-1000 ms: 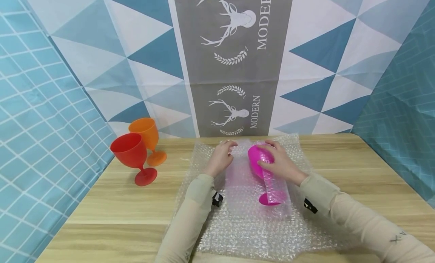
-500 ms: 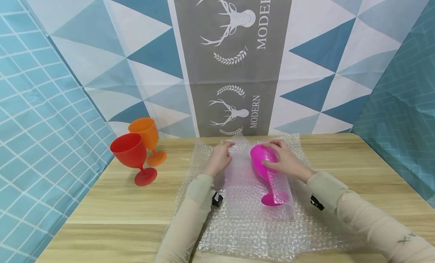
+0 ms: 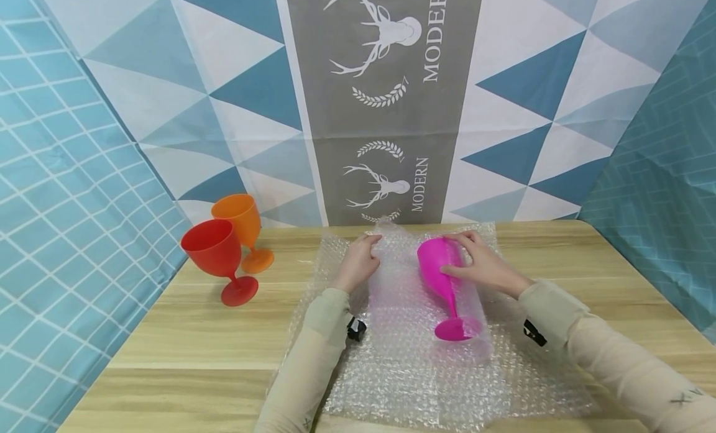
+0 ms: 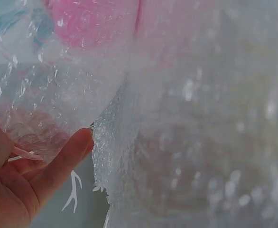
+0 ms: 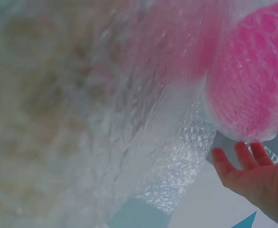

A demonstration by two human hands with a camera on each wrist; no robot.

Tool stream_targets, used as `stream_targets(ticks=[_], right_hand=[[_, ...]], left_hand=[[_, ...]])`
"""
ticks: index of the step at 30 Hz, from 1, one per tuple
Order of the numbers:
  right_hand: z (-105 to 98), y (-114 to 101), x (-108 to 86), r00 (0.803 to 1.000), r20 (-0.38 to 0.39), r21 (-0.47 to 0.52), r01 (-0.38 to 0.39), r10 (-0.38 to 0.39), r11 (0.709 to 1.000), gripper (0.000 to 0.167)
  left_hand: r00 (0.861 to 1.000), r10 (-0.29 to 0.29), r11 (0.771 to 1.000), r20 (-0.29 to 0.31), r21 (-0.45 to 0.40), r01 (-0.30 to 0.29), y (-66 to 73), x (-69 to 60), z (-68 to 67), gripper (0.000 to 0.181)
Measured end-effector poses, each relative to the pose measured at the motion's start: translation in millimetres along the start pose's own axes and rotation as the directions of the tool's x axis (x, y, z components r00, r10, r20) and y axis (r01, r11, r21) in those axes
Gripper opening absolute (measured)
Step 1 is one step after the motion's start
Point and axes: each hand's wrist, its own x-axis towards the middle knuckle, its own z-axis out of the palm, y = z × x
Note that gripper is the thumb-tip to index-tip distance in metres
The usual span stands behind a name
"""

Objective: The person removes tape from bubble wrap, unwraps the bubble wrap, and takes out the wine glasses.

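A magenta plastic goblet lies tilted on a sheet of bubble wrap, its bowl away from me and its foot nearer. Bubble wrap covers the goblet's right side. My right hand holds the bowl from the right through that wrap, thumb and fingers spread round it. In the right wrist view the goblet's wrapped bowl rests against the fingertips. My left hand, left of the goblet, pinches the far part of the wrap. In the left wrist view this hand has the wrap's edge between thumb and fingers.
A red goblet and an orange goblet stand upright at the left on the wooden table. A patterned cloth backdrop rises behind the table's far edge. Blue tiled-pattern cloths hang at both sides.
My right hand has moved slightly right with the magenta goblet, which rolls that way. The wrap flap has come off its front, so more of the goblet shows bare. The left hand barely moves.
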Motion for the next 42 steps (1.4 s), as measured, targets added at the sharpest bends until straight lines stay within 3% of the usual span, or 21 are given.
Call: stream_targets(ticks=[14,34,42], right_hand=[[-7,6,-5.4,1.000,0.018,0.024,0.017,-0.017,1.000,0.066],[-12,15,-8.7,0.998,0.030,0.043,-0.063,0.062,0.997,0.077],[-16,24,-9.5,0.998,0.044,0.091,-0.058,0.054,0.994,0.072]], left_hand=[[1.000,-0.016,1.000,0.021,-0.021,0.016,-7.3,0.9,1.5,0.050],[1.000,-0.011,1.000,0.020,-0.008,0.011,-8.1,0.1,2.9,0.050],[1.000,-0.019,1.000,0.019,0.007,0.019,-8.5,1.2,2.9,0.050]])
